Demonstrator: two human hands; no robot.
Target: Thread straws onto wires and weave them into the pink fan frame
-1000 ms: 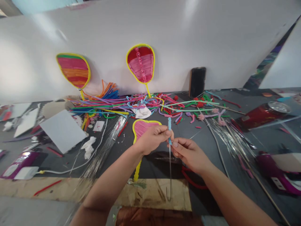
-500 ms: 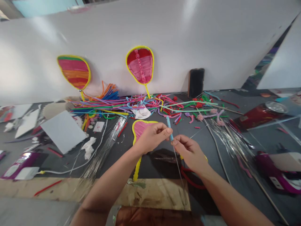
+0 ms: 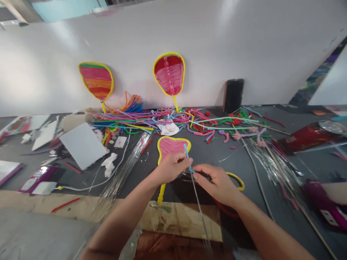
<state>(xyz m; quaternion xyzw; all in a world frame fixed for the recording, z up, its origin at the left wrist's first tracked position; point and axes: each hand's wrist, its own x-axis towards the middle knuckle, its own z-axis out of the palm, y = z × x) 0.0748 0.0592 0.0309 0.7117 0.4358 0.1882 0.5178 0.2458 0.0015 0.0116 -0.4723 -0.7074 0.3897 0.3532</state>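
Note:
My left hand [image 3: 173,168] pinches a light-blue pipe cleaner [image 3: 185,150] wound around the upper end of a thin wire [image 3: 200,207]. The wire hangs down toward me. At the lower end of the blue winding, the fingertips of my right hand [image 3: 217,182] are closed on the pipe cleaner's short tail. Behind my left hand lies a pink fan-shaped piece [image 3: 173,145] with a yellow fuzzy edge and a yellow handle [image 3: 162,194]; my hand hides its middle. Partly beneath my right hand are a red scissor handle [image 3: 226,210] and a yellow loop [image 3: 238,179].
Two finished-looking fans [image 3: 97,81] [image 3: 169,74] and a phone [image 3: 233,95] lean against the white board. A heap of pipe cleaners [image 3: 130,119] lies before them. Wire bundles [image 3: 130,159] [image 3: 261,155], a red can [image 3: 306,139], a white card [image 3: 82,146] and purple devices [image 3: 322,206] flank my hands.
My view has shifted slightly left. Both hands have moved left and lower with the wire, so the blue winding now overlaps the pink fan. My right fingers now hold the pipe cleaner's tail out sideways.

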